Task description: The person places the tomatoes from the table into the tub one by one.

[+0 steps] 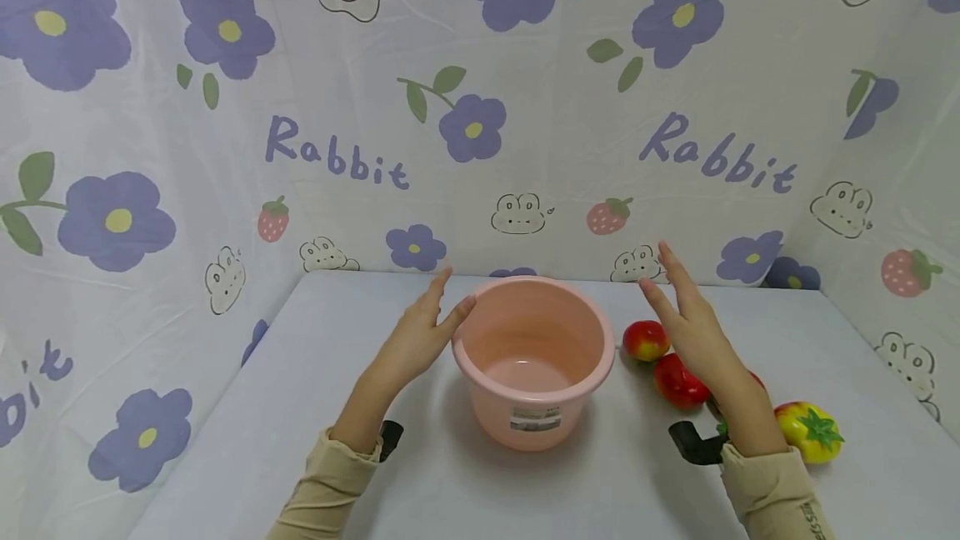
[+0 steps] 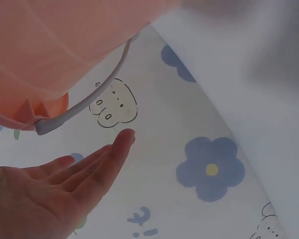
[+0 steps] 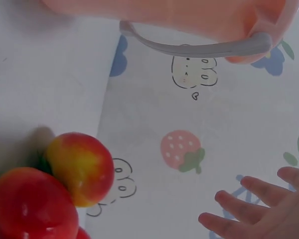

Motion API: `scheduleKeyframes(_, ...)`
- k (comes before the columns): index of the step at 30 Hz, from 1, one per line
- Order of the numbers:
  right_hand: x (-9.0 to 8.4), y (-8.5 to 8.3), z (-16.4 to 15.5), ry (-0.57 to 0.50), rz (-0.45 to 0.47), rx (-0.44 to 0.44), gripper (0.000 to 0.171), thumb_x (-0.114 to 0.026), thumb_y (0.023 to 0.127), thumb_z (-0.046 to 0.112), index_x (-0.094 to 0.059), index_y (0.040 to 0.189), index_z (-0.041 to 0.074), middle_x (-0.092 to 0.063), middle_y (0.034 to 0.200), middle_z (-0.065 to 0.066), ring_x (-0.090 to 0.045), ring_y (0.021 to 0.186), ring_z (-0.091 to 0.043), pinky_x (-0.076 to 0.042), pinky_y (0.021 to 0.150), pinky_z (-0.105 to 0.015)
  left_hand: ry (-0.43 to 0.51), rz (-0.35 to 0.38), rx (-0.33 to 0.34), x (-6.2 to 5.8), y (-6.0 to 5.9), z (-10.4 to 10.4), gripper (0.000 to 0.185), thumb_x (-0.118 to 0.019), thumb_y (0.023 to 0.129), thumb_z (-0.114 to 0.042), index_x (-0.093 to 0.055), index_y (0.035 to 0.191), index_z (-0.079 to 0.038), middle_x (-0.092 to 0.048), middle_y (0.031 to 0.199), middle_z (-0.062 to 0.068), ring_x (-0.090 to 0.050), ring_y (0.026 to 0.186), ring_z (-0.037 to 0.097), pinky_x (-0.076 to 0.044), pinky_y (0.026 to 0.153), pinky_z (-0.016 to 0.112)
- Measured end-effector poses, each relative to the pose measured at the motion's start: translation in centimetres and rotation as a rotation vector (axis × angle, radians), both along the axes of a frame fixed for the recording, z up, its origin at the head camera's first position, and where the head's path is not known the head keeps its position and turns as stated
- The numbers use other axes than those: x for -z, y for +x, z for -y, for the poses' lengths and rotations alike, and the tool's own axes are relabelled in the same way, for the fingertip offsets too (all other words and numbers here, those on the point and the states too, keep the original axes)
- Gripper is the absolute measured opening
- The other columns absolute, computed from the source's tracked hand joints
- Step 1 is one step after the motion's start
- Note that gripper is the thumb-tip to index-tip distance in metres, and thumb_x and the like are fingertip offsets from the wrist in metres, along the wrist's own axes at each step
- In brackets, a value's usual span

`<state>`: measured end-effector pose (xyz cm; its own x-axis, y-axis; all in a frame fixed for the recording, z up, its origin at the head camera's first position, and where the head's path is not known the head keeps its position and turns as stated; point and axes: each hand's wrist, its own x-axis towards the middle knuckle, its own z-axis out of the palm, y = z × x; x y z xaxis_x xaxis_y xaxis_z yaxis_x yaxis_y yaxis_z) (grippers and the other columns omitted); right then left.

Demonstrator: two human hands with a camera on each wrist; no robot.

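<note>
Centrally, a pink bucket (image 1: 532, 357) stands upright on the desk (image 1: 225, 440), mouth up and nothing inside, its grey handle (image 3: 199, 48) folded down along the rim. The left hand (image 1: 416, 340) is at its left side, fingers straight and released, thumb touching or almost touching the rim; the head view is too coarse to settle which. That flat-palmed pose suits steadying or framing the bucket rather than grasping it. The right hand (image 1: 690, 323) hovers right of the bucket, clearly apart from it, also spread and holding nothing, poised above the fruit. Beneath it lie a red-yellow apple (image 1: 645, 340) and a red one (image 1: 678, 380), touching each other, with a yellow fruit (image 1: 808, 432) nearer and further right. A flower-printed cloth (image 1: 480, 123) backs the desk.
</note>
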<state>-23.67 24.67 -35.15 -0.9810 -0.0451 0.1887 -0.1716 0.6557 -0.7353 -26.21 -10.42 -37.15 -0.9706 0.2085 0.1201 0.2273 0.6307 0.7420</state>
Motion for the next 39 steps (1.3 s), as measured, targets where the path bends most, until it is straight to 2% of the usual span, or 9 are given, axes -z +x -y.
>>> scheduleKeyframes(7,1.2,-0.6,-0.7,-0.109,0.007,-0.012,0.069,-0.034,0.101,0.054,0.004,0.156,0.037,-0.011,0.165,-0.013,-0.013,0.150,-0.043,-0.016,0.111,-0.075,0.043,0.039,0.004,0.9,-0.1,-0.2,0.082,-0.043,0.093,-0.067,-0.015,0.157,-0.023,-0.034,0.157,0.018,-0.044,0.138,0.040,-0.042,0.107,0.060)
scheduleKeyframes(13,2.0,-1.1,-1.0,-0.185,0.031,-0.016,0.071,-0.033,0.101,0.053,0.005,0.157,0.032,-0.011,0.165,-0.015,-0.016,0.149,-0.045,-0.022,0.107,-0.077,0.059,0.046,0.015,1.4,-0.1,-0.3,0.083,-0.042,0.093,-0.069,-0.015,0.158,-0.024,-0.035,0.156,0.019,-0.045,0.137,0.040,-0.043,0.107,0.059)
scheduleKeyframes(17,2.5,-1.4,-1.1,-0.226,0.051,-0.012,0.073,-0.034,0.101,0.054,0.005,0.157,0.030,-0.011,0.164,-0.017,-0.017,0.149,-0.045,-0.022,0.109,-0.074,0.066,0.042,0.017,1.6,-0.3,-0.5,0.083,-0.041,0.093,-0.069,-0.015,0.157,-0.024,-0.037,0.155,0.019,-0.046,0.136,0.041,-0.043,0.107,0.059)
scheduleKeyframes(25,4.1,-2.1,-1.4,-0.250,0.105,0.060,0.083,-0.037,0.096,0.063,0.006,0.157,0.029,-0.010,0.165,-0.012,-0.015,0.150,-0.042,-0.023,0.110,-0.073,0.092,0.048,0.014,1.8,-0.1,-0.7,0.079,-0.041,0.093,-0.068,-0.018,0.157,-0.027,-0.040,0.153,0.019,-0.050,0.133,0.040,-0.044,0.106,0.059)
scheduleKeyframes(33,6.2,-3.2,-1.6,-0.286,0.150,0.106,0.087,-0.042,0.095,0.062,0.008,0.157,0.026,-0.009,0.165,-0.016,-0.014,0.150,-0.042,-0.023,0.113,-0.069,0.121,0.057,0.024,2.2,-0.2,-0.6,0.077,-0.041,0.094,-0.067,-0.019,0.156,-0.028,-0.040,0.153,0.020,-0.049,0.133,0.042,-0.043,0.106,0.060)
scheduleKeyframes(39,7.5,-3.9,-1.8,-0.247,0.212,0.153,0.095,-0.045,0.093,0.064,0.009,0.157,0.022,-0.009,0.164,-0.019,-0.010,0.151,-0.042,-0.020,0.114,-0.070,0.130,0.066,0.029,2.2,-0.3,-0.6,0.077,-0.040,0.093,-0.068,-0.019,0.156,-0.029,-0.040,0.153,0.019,-0.049,0.133,0.041,-0.044,0.106,0.060)
